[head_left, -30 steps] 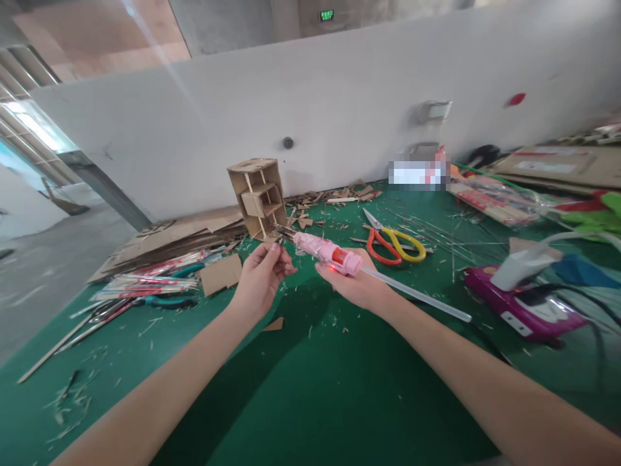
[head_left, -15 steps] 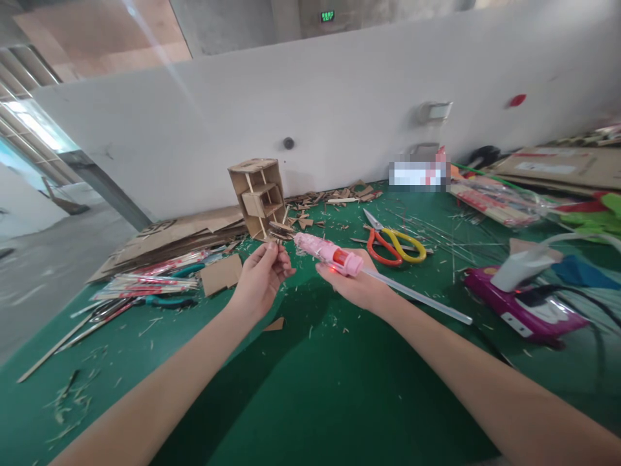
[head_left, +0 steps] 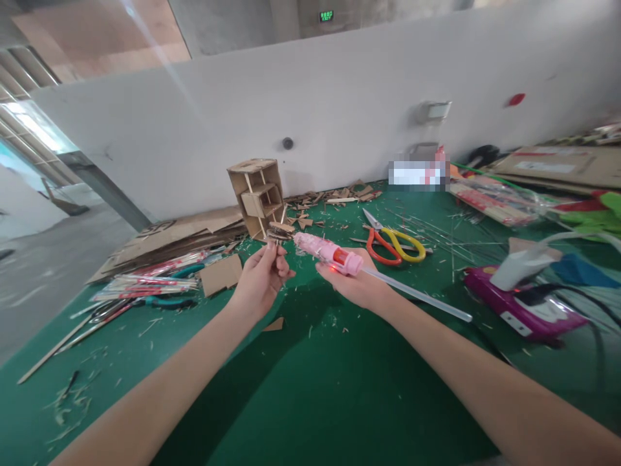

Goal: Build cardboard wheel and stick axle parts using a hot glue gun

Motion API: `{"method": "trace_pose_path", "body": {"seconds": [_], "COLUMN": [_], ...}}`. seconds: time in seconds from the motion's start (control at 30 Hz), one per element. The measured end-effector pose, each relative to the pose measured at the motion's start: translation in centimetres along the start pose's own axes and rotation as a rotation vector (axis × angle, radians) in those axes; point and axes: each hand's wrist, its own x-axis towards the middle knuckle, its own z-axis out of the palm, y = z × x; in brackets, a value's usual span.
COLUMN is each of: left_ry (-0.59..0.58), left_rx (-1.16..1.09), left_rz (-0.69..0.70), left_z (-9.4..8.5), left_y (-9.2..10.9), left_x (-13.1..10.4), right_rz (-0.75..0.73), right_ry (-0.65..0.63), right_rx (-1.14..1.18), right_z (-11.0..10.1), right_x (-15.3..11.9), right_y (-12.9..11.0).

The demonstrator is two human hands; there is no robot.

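My right hand (head_left: 353,279) is wrapped round a pink hot glue gun (head_left: 320,249), which points left; a clear glue stick (head_left: 422,296) sticks out of its rear and a red light glows underneath. In a pinch, my left hand (head_left: 262,275) holds a small brown piece (head_left: 280,230), perhaps cardboard with thin sticks, right at the glue gun's nozzle. Its exact shape is too small to make out. Just behind my left fingers stands a cardboard shelf model (head_left: 256,197) with several compartments and thin wooden posts.
Red-and-yellow-handled scissors (head_left: 395,246) lie beyond my right hand. A purple power strip (head_left: 526,310) with cables sits at the right. Cardboard sheets (head_left: 189,239), packaged sticks (head_left: 150,285) and teal-handled pliers (head_left: 169,302) lie at the left. Cardboard scraps (head_left: 334,197) line the wall on the green tabletop (head_left: 310,401).
The small piece in my left fingers has tilted slightly at the nozzle. My right hand and the glue gun have barely moved.
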Motion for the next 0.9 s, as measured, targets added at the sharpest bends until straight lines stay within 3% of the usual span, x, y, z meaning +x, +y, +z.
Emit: {"method": "trace_pose_path", "body": {"seconds": [0.57, 0.9], "left_ry": [-0.117, -0.113], "left_rx": [-0.047, -0.048], "left_rz": [0.012, 0.007], "left_z": [0.1, -0.2], "left_y": [0.6, 0.8], "left_x": [0.0, 0.3], "right_rz": [-0.034, -0.009], "right_ry": [0.049, 0.035], "right_rx": [0.055, 0.016], "right_z": [0.1, 0.1], "right_x": [-0.2, 0.0], "right_y": [-0.2, 0.0]}}
